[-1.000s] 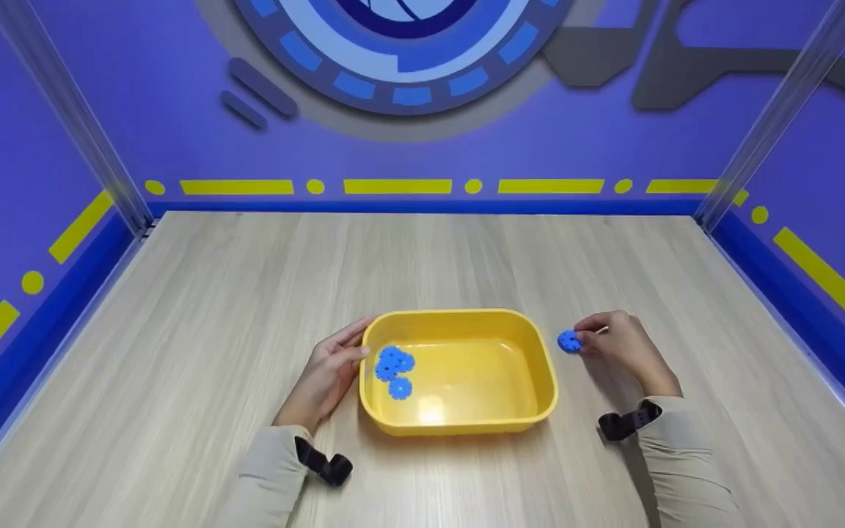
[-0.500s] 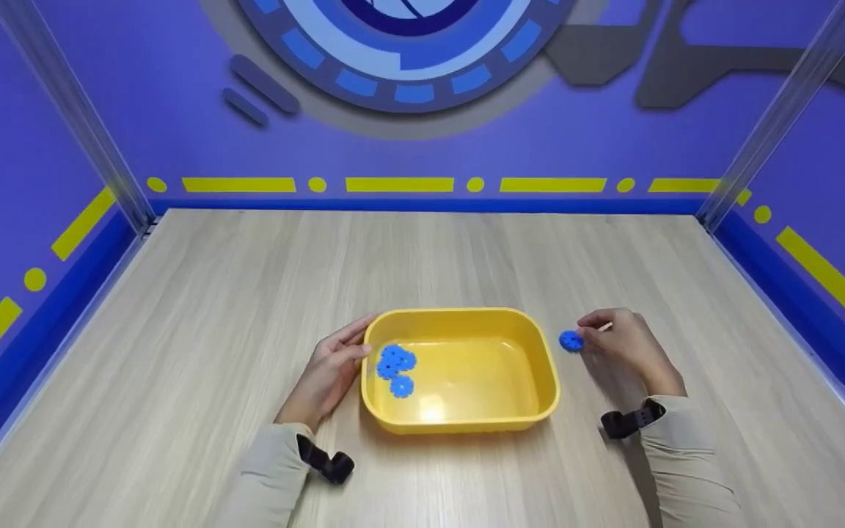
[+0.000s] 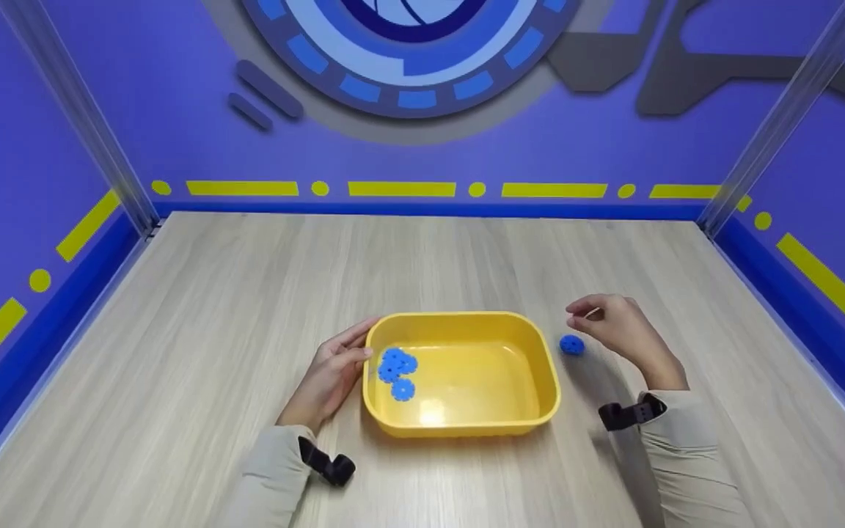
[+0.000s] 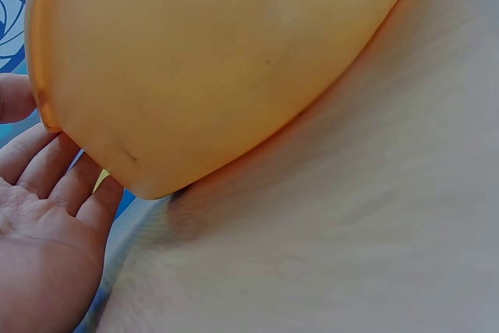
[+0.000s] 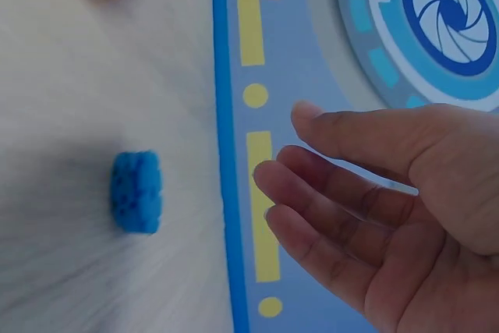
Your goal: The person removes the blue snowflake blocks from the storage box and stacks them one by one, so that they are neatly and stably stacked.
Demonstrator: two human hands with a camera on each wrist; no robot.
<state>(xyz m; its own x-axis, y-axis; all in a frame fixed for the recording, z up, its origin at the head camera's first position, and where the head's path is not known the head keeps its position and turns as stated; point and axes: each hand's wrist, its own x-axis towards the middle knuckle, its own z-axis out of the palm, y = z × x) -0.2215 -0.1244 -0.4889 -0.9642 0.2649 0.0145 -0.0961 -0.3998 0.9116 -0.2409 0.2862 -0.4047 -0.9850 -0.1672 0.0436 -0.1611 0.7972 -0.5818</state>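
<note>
A yellow plastic bin (image 3: 466,433) stands on the table. My left hand (image 3: 328,378) grips its left wall, thumb at the rim and fingers along the outside; the left wrist view shows this hand (image 4: 58,216) against the bin's side (image 4: 210,76). Several blue notched plastic discs (image 3: 403,389) lie inside the bin at its left end. To the right of the bin, a small stack of blue notched discs (image 3: 571,345) sits on the table. Just above that stack is my right hand (image 3: 620,330), its fingers loosely bent and holding nothing; the right wrist view shows a gap between this hand and the stack (image 5: 137,193).
The wood-grain table (image 3: 422,264) reaches back to a blue wall (image 3: 408,161) with yellow dashes. Side panels rise at left and right, with metal posts (image 3: 70,110) in the corners. Each wrist wears a black camera mount (image 3: 631,414).
My right hand has let go of the stack of blue discs and risen slightly above it. The stack stays on the table. My left hand keeps its grip on the bin.
</note>
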